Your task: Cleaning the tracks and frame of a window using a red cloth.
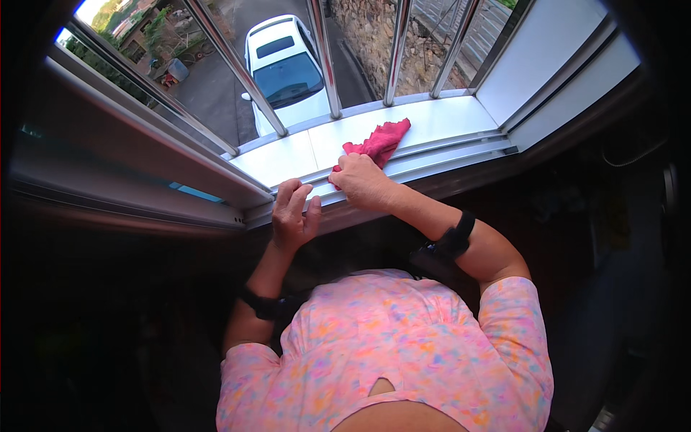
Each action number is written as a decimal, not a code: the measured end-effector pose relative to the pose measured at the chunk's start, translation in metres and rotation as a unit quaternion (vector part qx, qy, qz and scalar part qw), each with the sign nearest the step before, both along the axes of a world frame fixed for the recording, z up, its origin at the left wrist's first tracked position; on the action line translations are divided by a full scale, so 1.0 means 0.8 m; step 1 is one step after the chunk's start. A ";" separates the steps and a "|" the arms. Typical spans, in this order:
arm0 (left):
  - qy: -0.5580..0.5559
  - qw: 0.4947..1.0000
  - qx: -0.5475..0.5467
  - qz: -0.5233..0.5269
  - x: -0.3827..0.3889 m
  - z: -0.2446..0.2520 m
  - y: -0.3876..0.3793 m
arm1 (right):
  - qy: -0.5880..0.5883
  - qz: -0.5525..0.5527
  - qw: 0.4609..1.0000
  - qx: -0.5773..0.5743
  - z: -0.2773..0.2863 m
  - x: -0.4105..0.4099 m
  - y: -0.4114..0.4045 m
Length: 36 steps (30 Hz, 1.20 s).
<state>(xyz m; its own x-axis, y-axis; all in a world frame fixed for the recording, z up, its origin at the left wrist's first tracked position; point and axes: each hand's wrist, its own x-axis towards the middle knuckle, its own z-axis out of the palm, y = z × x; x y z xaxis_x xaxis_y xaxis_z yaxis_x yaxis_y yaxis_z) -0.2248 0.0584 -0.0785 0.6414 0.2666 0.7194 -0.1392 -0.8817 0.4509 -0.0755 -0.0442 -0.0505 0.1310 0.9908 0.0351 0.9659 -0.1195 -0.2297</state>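
My right hand (360, 181) grips a crumpled red cloth (384, 141) over the metal window track (448, 156). Part of the cloth pokes out beneath my fingers, and its loose end spreads onto the white tiled sill (286, 161). To the left, my left hand (294, 211) is raised at the near edge of the track with its fingers curled and apart, holding nothing. Whether its fingertips touch the track I cannot tell.
Upright metal bars (324, 59) line the sill's outer edge. A sliding window frame (162, 146) stands at the left, a white side wall (540, 59) at the right. Outside and below are a white car (286, 75) and a stone wall (367, 38).
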 end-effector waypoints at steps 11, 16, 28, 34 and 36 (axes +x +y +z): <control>-0.007 0.998 0.055 0.017 -0.031 0.008 0.021 | -0.068 -0.022 0.989 -0.127 0.023 0.033 -0.029; 0.013 0.997 0.076 0.031 -0.041 -0.009 0.025 | -0.043 0.020 0.996 -0.080 0.008 0.001 0.001; 0.029 0.997 -0.038 0.065 -0.045 -0.019 0.023 | -0.023 0.051 0.998 0.020 0.002 -0.012 0.016; -0.006 0.997 0.008 0.074 -0.039 -0.015 0.023 | -0.040 -0.138 0.981 -0.132 0.036 0.084 -0.078; 0.003 0.997 0.001 0.075 -0.040 -0.015 0.023 | -0.033 -0.206 0.969 -0.135 0.037 0.114 -0.113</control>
